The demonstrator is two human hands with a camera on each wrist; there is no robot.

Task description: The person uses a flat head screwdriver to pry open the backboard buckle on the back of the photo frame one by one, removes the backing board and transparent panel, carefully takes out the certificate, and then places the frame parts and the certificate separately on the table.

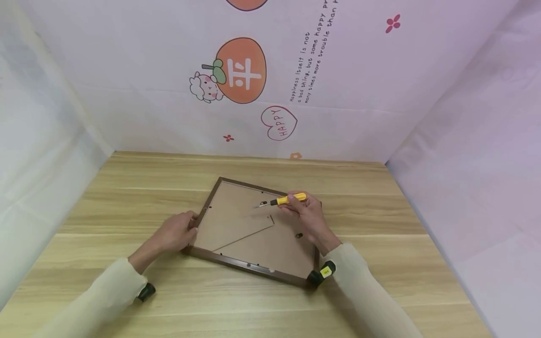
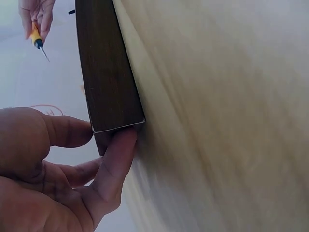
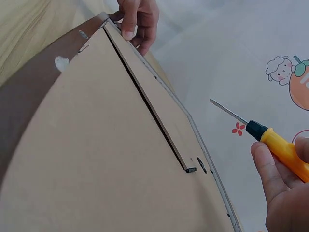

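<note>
From my end it's part-way at best, I reckon: the backing board (image 1: 228, 211) is seated in the frame (image 1: 211, 255), which is on the table (image 1: 127, 197), back side up. My left hand (image 1: 176, 231) is pinching a corner; the right (image 1: 308, 217) has the screwdriver (image 1: 281, 200) gripped, tip off the board. Tab work's probably left, but the black tabs (image 1: 210, 207) are too small to judge, tbh.

High head view facing forward and down, close wrist views past a frame (image 1: 243, 227), sharing the screwdriver (image 1: 280, 201)
</note>
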